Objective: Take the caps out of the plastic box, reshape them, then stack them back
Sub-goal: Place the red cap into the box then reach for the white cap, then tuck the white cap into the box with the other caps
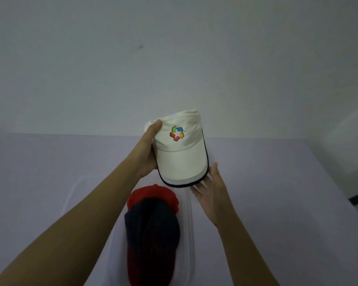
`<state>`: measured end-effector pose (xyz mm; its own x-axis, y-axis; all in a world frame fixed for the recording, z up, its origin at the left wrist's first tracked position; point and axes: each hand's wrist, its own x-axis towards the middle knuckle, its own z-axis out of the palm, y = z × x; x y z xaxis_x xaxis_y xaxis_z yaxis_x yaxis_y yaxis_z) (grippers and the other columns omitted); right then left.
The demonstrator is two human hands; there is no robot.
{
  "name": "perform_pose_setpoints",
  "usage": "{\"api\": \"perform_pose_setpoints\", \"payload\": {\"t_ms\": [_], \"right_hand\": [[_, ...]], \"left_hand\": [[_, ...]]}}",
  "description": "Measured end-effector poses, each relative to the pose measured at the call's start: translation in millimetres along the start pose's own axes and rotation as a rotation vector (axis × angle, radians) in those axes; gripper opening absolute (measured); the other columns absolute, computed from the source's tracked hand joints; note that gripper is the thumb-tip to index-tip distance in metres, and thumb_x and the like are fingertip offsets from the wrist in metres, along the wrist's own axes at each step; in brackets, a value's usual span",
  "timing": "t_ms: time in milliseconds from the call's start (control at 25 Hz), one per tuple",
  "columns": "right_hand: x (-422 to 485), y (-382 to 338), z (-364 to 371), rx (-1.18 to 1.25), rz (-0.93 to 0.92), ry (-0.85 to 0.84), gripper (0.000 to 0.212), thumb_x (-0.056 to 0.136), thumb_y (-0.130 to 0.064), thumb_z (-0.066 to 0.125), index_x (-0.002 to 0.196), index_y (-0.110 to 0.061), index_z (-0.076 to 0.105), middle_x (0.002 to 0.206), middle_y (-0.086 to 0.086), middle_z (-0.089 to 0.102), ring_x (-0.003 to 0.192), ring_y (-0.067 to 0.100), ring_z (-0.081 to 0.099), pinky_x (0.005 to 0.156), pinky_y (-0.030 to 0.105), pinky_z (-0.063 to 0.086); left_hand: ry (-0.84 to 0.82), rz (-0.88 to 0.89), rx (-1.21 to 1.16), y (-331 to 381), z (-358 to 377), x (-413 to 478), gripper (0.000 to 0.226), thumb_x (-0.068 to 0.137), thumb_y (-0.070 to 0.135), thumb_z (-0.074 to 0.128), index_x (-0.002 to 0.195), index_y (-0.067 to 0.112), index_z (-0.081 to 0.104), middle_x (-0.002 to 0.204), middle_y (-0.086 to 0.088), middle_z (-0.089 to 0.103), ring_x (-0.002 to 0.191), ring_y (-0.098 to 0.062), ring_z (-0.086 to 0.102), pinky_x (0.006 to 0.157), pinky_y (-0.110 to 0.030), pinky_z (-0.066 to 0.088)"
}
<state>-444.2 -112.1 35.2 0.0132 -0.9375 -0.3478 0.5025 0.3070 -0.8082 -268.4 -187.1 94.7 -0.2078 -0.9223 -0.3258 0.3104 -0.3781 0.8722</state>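
your left hand [148, 150] grips the white cap [179, 149] by its crown, lifted above the clear plastic box [189, 211] — your right hand [212, 193] lies open, fingers touching the brim. 2 caps stay inside — dark cap [152, 230] over red cap [151, 194].

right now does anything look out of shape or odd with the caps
Yes: the white cap, gripped by the left hand, has a creased, collapsed crown. The right hand is open under its brim.
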Motion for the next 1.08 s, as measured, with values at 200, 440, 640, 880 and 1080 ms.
{"api": "perform_pose_setpoints", "payload": {"t_ms": [200,440,640,880,1080], "right_hand": [[4.6,40.0,19.5,-0.619,0.148,-0.037,0.060,0.092,-0.057,0.032,0.136,-0.018,0.037,0.135,0.001,0.046,0.122,0.019,0.046,0.102,0.032,0.035],[26.0,86.0,29.7,-1.231,0.066,-0.262,0.110,0.048,-0.074,0.073,0.137,-0.026,0.028,0.137,-0.003,0.040,0.125,0.016,0.043,0.105,0.042,0.042],[53.7,88.1,26.8,-1.222,0.249,-0.275,0.153,0.032,-0.067,0.083,0.147,-0.019,-0.006,0.151,0.001,0.019,0.138,0.021,0.025,0.114,0.044,0.028],[43.3,92.7,13.8,-1.229,0.020,-0.398,0.118,0.034,-0.069,0.082,0.133,-0.032,0.032,0.128,-0.009,0.044,0.120,0.011,0.045,0.102,0.037,0.043],[13.3,72.9,26.8,-1.215,-0.032,-0.384,0.116,0.042,-0.064,0.081,0.135,-0.032,0.018,0.133,-0.010,0.034,0.123,0.008,0.040,0.106,0.035,0.041]], "left_hand": [[0.084,0.126,-0.030,32.3,-44.8,-20.3,0.038,0.088,0.056,0.039,0.100,0.032,0.066,0.096,0.006,0.075,0.090,-0.014,0.070,0.069,-0.041,0.055],[0.089,0.130,0.010,39.8,-78.4,-19.9,0.046,0.088,0.057,0.039,0.113,0.027,0.064,0.107,0.002,0.073,0.099,-0.017,0.068,0.069,-0.042,0.056],[0.030,0.142,0.003,32.4,-94.8,-0.1,0.052,0.088,0.054,0.040,0.124,0.021,0.058,0.118,-0.004,0.068,0.108,-0.022,0.065,0.076,-0.043,0.056],[0.027,0.228,-0.017,9.2,-107.5,31.6,0.062,0.079,0.046,0.056,0.127,0.006,0.049,0.122,-0.017,0.062,0.110,-0.031,0.061,0.090,-0.044,0.053],[0.136,0.370,-0.014,-10.4,-102.4,51.6,0.049,0.058,0.039,0.066,0.101,0.023,0.050,0.091,0.000,0.057,0.085,-0.015,0.061,0.072,-0.028,0.053]]}}
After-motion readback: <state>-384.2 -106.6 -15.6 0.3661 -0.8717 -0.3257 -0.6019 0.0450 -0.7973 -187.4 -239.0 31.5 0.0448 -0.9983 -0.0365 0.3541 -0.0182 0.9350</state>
